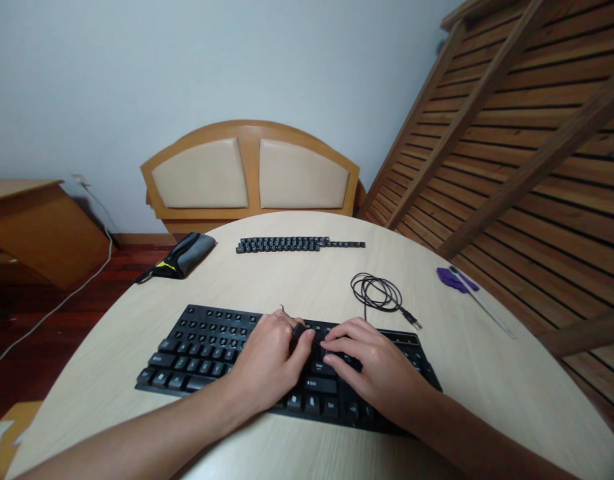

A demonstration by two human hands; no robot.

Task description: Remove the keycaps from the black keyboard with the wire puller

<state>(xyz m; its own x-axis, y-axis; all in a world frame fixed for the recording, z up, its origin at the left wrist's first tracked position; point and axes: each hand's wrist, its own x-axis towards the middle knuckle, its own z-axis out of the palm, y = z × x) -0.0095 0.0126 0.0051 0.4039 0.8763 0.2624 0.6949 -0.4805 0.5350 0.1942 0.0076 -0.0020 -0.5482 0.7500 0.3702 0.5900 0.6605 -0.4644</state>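
A black keyboard (199, 383) lies at a slant near the front of the round table. The upper rows on its left side are bare of keycaps, while the lower rows still carry theirs. Over its middle, my left hand (267, 357) is closed around a small black handle with thin wire ends, which looks like a wire keycap puller (297, 330). My right hand (374, 363) rests over the right part of the keyboard, thumb and fingertips drawn together close to the puller's wire. What lies between those fingertips is hidden.
Loose black keycaps (281, 245) stand in rows at the back of the table (297, 287). A coiled USB cable (377, 293) lies behind the keyboard. A dark pouch (184, 255) is at left; a purple cloth (454, 279) and a thin brush-like stick (487, 308) are at right.
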